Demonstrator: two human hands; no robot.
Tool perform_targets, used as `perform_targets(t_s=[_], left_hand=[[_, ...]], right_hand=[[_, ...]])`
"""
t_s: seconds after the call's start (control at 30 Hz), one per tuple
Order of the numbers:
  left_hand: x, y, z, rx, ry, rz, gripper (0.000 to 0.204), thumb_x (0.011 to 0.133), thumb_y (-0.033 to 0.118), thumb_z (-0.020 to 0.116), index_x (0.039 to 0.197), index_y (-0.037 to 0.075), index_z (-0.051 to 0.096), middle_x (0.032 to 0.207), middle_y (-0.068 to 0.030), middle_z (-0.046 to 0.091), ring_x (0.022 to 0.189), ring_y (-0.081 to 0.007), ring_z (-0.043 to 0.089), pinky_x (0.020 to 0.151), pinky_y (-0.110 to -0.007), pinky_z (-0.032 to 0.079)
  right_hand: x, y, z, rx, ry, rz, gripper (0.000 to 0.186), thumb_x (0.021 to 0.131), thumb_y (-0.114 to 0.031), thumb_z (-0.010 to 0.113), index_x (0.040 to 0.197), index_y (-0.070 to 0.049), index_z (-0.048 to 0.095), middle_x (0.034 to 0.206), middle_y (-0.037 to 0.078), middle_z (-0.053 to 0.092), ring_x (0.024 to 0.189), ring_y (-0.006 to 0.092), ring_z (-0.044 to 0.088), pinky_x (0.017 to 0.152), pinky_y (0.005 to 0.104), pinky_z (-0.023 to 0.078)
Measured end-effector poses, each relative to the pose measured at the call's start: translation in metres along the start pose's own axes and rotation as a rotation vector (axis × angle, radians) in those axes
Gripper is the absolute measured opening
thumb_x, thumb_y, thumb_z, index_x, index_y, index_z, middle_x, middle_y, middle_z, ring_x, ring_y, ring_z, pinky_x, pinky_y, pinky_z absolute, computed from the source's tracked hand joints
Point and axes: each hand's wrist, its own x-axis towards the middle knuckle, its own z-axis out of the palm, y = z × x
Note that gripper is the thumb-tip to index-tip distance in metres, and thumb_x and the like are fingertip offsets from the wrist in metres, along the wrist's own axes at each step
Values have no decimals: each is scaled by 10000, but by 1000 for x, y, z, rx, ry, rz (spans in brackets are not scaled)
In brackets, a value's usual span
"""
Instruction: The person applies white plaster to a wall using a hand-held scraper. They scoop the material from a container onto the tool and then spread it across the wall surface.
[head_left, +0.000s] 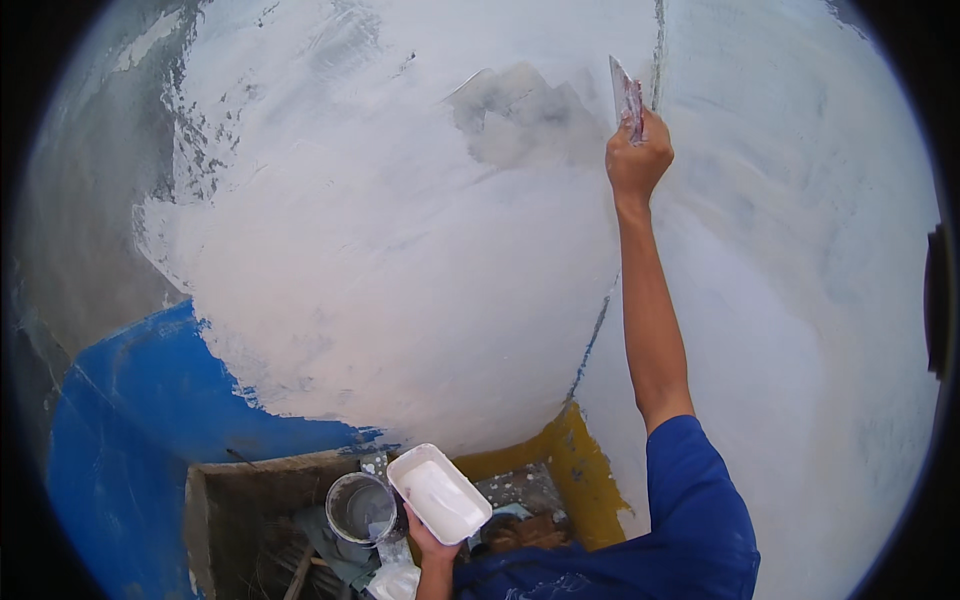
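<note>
My right hand, at the end of a raised, outstretched arm, is closed round a putty knife. Its pale, smeared blade points up and lies close to the inside corner of the wall; whether it touches the surface cannot be made out. White filler covers much of the wall, with a greyer patch left of the blade. Low in front of me, my left hand grips the near side of a white rectangular tray holding smooth white paste. That hand's fingers are partly hidden beneath the tray.
Left of the tray stands a round bucket with grey contents. Below lies a concrete-edged recess with cloth and sticks. Blue paint shows at lower left, yellow paint by the corner. A dark gap runs along the corner.
</note>
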Motion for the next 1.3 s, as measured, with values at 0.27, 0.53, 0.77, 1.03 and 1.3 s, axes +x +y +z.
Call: perform_targets(t_s=[0.27, 0.53, 0.77, 1.03, 1.3], left_hand=[[-7, -2, 20, 10, 76, 20, 594, 988, 551, 424, 1416, 142, 464, 1324, -83, 595, 1193, -329, 591, 1018, -559, 461], [-2, 0, 9, 4, 83, 11, 584, 984, 543, 442, 1410, 144, 469, 1313, -95, 599, 1178, -331, 597, 1009, -560, 465], [-8, 3, 18, -16, 57, 3, 597, 982, 545, 442, 1422, 142, 460, 1332, -96, 590, 1188, -337, 591, 1018, -569, 457], [-7, 6, -1, -4, 68, -1, 608, 978, 550, 442, 1430, 143, 456, 1348, -98, 579, 1211, -345, 577, 1030, -588, 442], [-11, -2, 3, -19, 37, -22, 634, 966, 580, 437, 1438, 156, 451, 1370, -95, 564, 1240, -352, 554, 1037, -591, 433]], right_hand=[[-92, -85, -4, 152, -356, -251, 454, 694, 95, 632, 1127, -33, 681, 1016, 114, 689, 915, 326, 628, 761, 396, 533], [-113, -106, -8, 224, -236, -197, 529, 671, 97, 629, 1177, -59, 659, 1087, 99, 643, 984, 311, 595, 788, 405, 508], [-184, -114, -3, 150, -533, -280, 526, 731, 37, 640, 1247, -63, 623, 1248, 110, 572, 1131, 324, 533, 920, 463, 429], [-97, -68, -42, 213, -226, -64, 344, 786, 69, 634, 1108, -36, 695, 925, 113, 689, 847, 282, 635, 716, 370, 505], [-120, -65, -18, 85, -279, -225, 483, 697, 94, 632, 1154, -55, 678, 1012, 93, 693, 909, 292, 636, 735, 390, 532]])
